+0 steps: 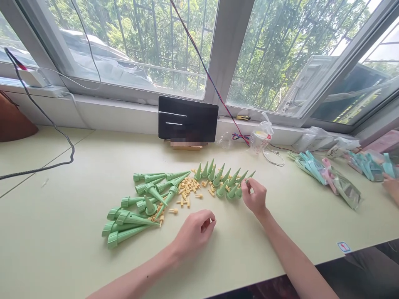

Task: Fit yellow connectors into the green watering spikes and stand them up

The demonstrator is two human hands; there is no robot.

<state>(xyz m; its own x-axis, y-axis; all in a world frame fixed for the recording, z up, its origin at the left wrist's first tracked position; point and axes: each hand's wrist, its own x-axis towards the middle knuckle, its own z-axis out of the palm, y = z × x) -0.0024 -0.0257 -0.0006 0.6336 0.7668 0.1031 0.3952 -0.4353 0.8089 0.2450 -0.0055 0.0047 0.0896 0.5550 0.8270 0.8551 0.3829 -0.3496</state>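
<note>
My right hand (254,196) pinches the tip of a green plastic spike (247,181) at the right end of a cluster of upright green cone spikes (217,177). My left hand (196,230) rests low over the table with its fingers curled together; whatever they may hold is hidden. Small yellow plastic nozzles (187,189) lie loose between the upright cones and a pile of longer green spikes (137,216) on the left. Those longer spikes have ribbed collars and lie on their sides. One short green cone (150,205) stands among them.
A dark-screened tablet (188,119) leans at the back on a stand. Behind the cones are a bagged cup (261,137) and a white cable (273,158). Bagged green, blue and pink items (324,176) lie right, near another person's hand (392,185). A black cord (67,143) crosses the left side.
</note>
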